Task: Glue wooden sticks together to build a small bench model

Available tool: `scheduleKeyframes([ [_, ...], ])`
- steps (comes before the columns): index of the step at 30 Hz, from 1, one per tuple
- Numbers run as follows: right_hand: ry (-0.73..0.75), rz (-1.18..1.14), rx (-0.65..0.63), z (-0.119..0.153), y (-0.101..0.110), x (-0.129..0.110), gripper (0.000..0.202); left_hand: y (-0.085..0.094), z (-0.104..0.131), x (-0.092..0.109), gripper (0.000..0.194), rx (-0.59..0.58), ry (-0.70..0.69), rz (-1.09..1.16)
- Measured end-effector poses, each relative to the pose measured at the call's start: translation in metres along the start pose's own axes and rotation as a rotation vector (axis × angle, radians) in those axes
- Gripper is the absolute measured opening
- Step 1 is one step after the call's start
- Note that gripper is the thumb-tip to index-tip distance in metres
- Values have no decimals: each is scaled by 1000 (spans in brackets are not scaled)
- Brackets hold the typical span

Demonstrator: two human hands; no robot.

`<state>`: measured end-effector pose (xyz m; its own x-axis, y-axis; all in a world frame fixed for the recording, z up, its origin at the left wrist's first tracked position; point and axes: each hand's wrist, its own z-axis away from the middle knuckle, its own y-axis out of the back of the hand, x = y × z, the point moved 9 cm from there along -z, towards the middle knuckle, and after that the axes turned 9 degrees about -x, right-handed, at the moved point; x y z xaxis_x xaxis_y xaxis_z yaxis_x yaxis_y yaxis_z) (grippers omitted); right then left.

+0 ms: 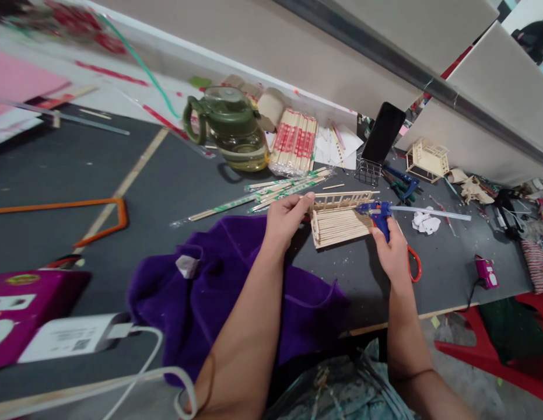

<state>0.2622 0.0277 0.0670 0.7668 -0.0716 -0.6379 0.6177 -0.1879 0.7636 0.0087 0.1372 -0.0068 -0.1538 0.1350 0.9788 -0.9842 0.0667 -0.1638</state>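
My left hand (pixel 289 217) is closed on the left end of a small model of wooden sticks (pixel 343 226), a slatted base with a ladder-like railing along its far side. My right hand (pixel 391 249) grips a blue hot glue gun (pixel 379 217). Its nozzle points left, at the railing's right part, and a long clear glue stick (pixel 433 213) sticks out of its back. Whether the nozzle touches the wood I cannot tell. Red-orange scissor handles (pixel 414 263) show beside my right wrist. A purple cloth (pixel 210 280) lies under my left forearm.
Wrapped chopsticks (pixel 271 192) and a green-lidded teapot (pixel 231 131) lie beyond my left hand. A phone (pixel 385 133) leans on a wire stand. Further right are a stick-built model (pixel 427 160), crumpled paper (pixel 426 221) and pliers (pixel 398 189). A purple power strip (pixel 35 309) and white cables sit near left.
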Motion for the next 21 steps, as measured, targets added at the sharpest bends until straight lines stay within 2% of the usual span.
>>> scheduleKeyframes([
  [4, -12, -8, -11, -1, -2, 1, 50, 0, 0, -1, 56, -7, -6, -2],
  [11, -29, 15, 34, -1, 7, 7, 53, 1, -1, -2, 54, -3, -7, -10],
  [18, 4, 12, -43, 0, -6, 0, 53, 1, -1, -3, 51, -11, -7, -9],
  [21, 13, 38, -27, 0, -4, -1, 52, 1, 0, -2, 50, -15, -6, -5],
])
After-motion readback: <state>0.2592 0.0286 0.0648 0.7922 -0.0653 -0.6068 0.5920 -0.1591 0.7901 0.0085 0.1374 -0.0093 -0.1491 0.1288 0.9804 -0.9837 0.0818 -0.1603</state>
